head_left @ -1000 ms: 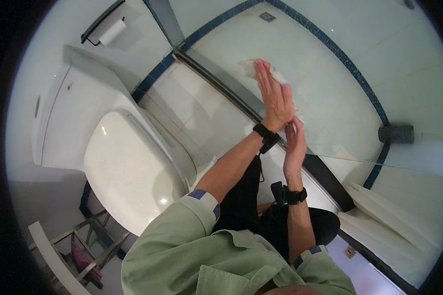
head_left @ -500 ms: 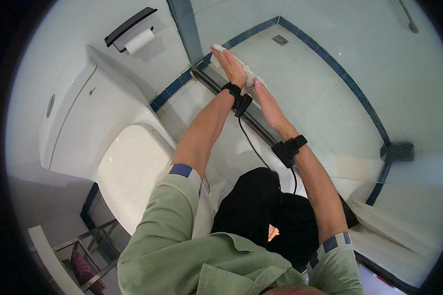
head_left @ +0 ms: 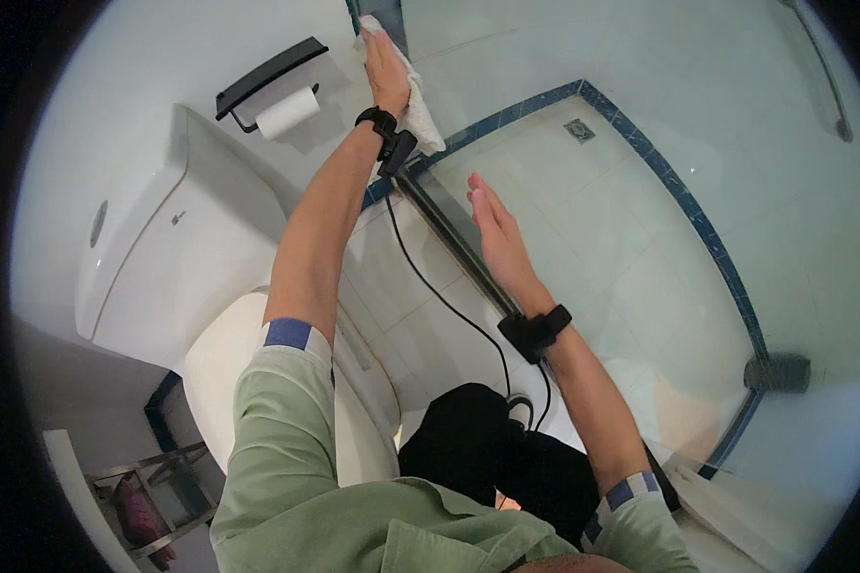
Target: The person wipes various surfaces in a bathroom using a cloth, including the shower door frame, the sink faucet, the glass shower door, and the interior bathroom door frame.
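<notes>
My left hand (head_left: 387, 74) is raised at the upper middle, fingers stretched along a crumpled white cloth (head_left: 421, 122). The palm presses that cloth toward the glass shower panel, beside its upright grey frame (head_left: 384, 21); the cloth's lower end hangs past the wrist. Lower and to the right, my right hand (head_left: 503, 250) has its fingers extended and nothing in it, close to the glass above the dark bottom rail (head_left: 456, 250). Whether it touches the glass I cannot tell. Both wrists wear black bands with cables.
On the left stands a white toilet (head_left: 225, 368), its lid down. A paper roll (head_left: 288, 113) hangs under a black shelf (head_left: 272, 73) on the wall. Behind the glass are a floor drain (head_left: 579, 131) and a blue tile border (head_left: 674, 177). A metal rack (head_left: 153, 497) stands lower left.
My left hand has moved up and left with the cloth, away from my right hand. The right hand has come off the cloth and shifted slightly down and left.
</notes>
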A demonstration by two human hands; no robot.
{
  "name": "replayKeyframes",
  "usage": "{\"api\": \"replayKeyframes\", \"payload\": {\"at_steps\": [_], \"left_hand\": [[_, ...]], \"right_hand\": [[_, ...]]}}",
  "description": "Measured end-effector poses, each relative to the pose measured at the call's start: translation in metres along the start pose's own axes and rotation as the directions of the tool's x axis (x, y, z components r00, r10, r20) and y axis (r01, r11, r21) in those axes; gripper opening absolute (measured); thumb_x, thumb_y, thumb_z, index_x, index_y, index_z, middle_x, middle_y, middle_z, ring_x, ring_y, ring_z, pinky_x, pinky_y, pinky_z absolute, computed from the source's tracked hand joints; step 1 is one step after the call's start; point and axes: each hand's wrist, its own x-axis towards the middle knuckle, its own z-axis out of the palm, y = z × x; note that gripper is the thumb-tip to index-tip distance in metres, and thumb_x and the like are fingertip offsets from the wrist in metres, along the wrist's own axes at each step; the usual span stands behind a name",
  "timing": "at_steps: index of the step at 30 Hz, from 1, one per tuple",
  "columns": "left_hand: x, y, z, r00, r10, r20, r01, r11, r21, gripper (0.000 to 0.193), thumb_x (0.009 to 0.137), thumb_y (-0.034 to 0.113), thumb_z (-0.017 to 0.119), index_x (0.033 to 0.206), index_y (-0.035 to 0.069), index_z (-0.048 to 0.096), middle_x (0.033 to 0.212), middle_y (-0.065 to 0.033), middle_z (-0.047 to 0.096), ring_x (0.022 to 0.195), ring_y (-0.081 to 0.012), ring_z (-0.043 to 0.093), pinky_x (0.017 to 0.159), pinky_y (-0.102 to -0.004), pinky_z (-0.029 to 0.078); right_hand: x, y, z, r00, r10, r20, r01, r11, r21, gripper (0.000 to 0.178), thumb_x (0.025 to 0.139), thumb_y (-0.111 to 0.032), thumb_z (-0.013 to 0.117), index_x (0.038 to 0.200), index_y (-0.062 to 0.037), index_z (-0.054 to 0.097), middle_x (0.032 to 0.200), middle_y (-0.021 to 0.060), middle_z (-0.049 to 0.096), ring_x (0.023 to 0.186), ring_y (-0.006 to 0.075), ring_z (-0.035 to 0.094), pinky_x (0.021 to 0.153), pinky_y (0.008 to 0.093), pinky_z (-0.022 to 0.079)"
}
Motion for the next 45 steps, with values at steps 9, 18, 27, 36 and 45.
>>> {"api": "replayKeyframes", "payload": {"at_steps": [9,18,27,36,45], "left_hand": [[-0.054,-0.145,-0.001,0.985,-0.148,-0.086,0.134,0.979,-0.152,0.069,0.105,0.044,0.032,0.156,0.002,0.013,0.163,-0.0148,0.011,0.150,-0.0285,0.012,0.121,-0.0347,0.010],[-0.146,-0.261,-0.021,0.876,-0.478,-0.069,0.435,0.843,-0.317,0.073,0.102,0.053,0.037,0.153,0.004,0.021,0.156,-0.0136,0.022,0.143,-0.0273,0.024,0.115,-0.0353,0.022],[-0.238,-0.382,-0.026,0.700,-0.712,0.045,0.589,0.541,-0.601,0.066,0.097,0.060,0.045,0.137,0.007,0.050,0.120,-0.0103,0.058,0.106,-0.0252,0.057,0.090,-0.0382,0.046],[-0.226,-0.177,-0.001,0.683,-0.727,-0.069,0.593,0.607,-0.529,0.070,0.099,0.055,0.042,0.142,-0.001,0.041,0.148,-0.0185,0.042,0.138,-0.0286,0.037,0.114,-0.0336,0.026],[-0.223,-0.041,0.025,0.941,0.322,-0.109,-0.323,0.946,0.003,0.055,0.104,0.031,0.030,0.148,-0.004,0.034,0.155,-0.0217,0.032,0.146,-0.0379,0.021,0.119,-0.0420,0.013]], "right_hand": [[-0.044,0.074,-0.023,0.979,0.202,-0.005,-0.202,0.977,-0.065,0.052,0.104,-0.037,0.047,0.139,0.0010,0.047,0.135,0.0162,0.055,0.121,0.0237,0.055,0.102,0.0337,0.042],[-0.081,0.125,-0.030,0.953,0.292,0.078,-0.270,0.937,-0.220,0.043,0.105,-0.031,0.046,0.134,-0.0004,0.051,0.125,0.0119,0.059,0.111,0.0203,0.060,0.095,0.0325,0.046],[-0.114,0.163,-0.036,0.927,0.370,0.064,-0.344,0.906,-0.248,0.038,0.104,-0.031,0.048,0.129,-0.0036,0.054,0.122,0.0141,0.061,0.107,0.0236,0.060,0.089,0.0341,0.048],[-0.094,0.144,-0.036,0.908,0.418,0.008,-0.407,0.890,-0.204,0.040,0.105,-0.031,0.045,0.131,-0.0017,0.054,0.112,0.0140,0.065,0.100,0.0210,0.064,0.088,0.0322,0.049],[-0.081,0.128,-0.026,0.952,0.303,0.045,-0.284,0.928,-0.243,0.040,0.104,-0.032,0.045,0.128,-0.0003,0.055,0.107,0.0139,0.068,0.092,0.0199,0.064,0.084,0.0324,0.050]]}}
